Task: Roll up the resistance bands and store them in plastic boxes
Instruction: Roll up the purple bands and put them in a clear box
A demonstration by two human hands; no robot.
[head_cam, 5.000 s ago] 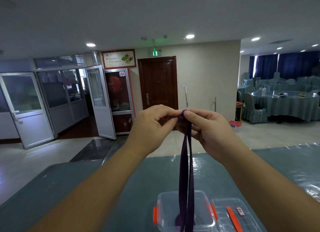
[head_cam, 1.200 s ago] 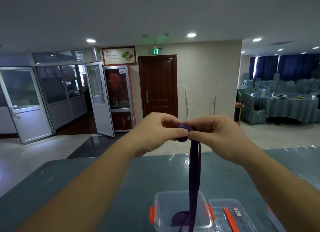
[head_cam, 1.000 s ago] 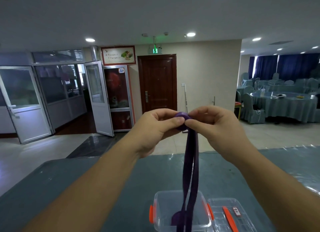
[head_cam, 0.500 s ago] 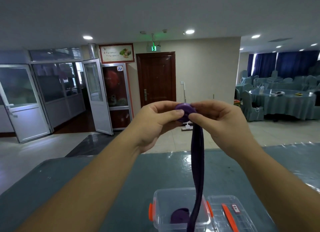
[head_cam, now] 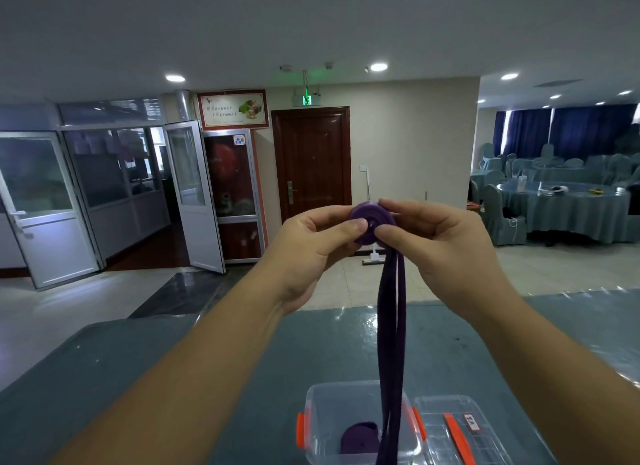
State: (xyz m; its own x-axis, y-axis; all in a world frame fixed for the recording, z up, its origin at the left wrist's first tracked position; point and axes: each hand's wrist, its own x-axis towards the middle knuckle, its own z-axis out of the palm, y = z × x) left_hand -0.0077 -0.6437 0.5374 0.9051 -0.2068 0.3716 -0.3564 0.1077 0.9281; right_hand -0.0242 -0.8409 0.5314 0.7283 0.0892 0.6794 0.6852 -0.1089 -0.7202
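Above the teal-covered table, at twelve o'clock from the clear plastic box with orange latches, left hand and right hand pinch a purple resistance band, its top coiled, its doubled tail dropping into the box. The tail's end is cut off at the frame edge.

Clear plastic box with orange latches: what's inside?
The clear plastic box holds a purple rolled band. The hanging tail of the purple resistance band crosses in front, covering part of the interior; the frame edge cuts off the rest.
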